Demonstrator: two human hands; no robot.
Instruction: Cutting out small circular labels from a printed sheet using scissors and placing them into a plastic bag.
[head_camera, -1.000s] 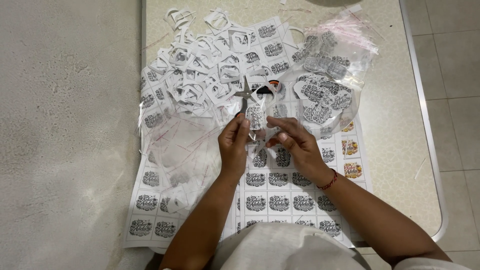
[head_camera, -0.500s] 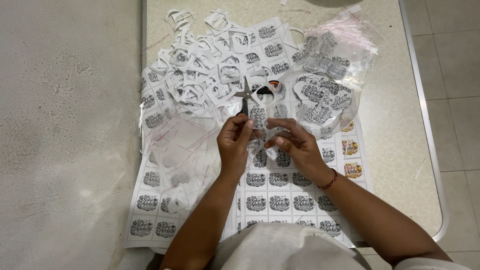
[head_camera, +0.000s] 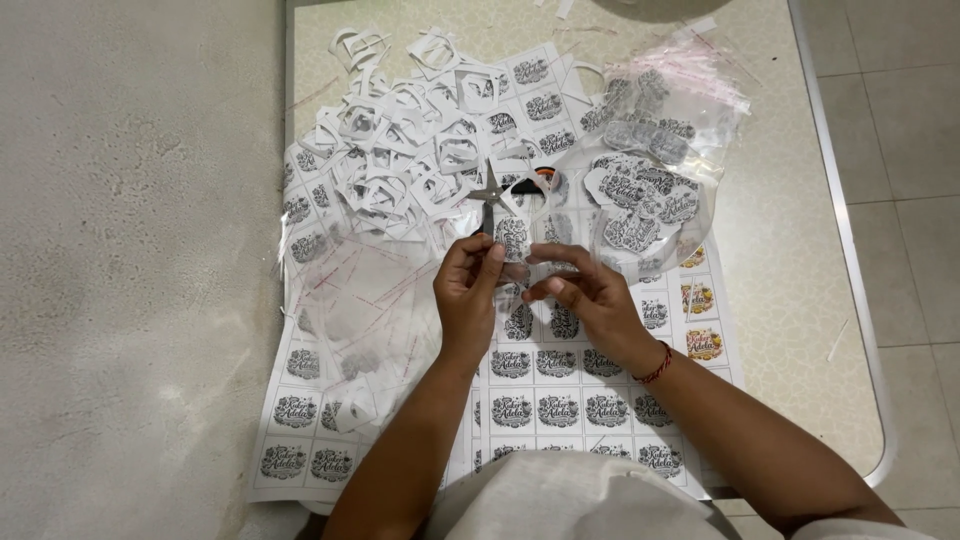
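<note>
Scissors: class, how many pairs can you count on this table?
1. The scissors lie open just beyond the person's fingertips, among the cut paper scraps. More pairs could be hidden beneath that pile.

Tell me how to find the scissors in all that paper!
Start at the pale table, covered with sheets of printed stickers. Look just past the left hand and right hand, at the edge of the heap of white paper offcuts. The scissors lie there, the only shiny metal thing, blades open, with dark and orange handles.
</note>
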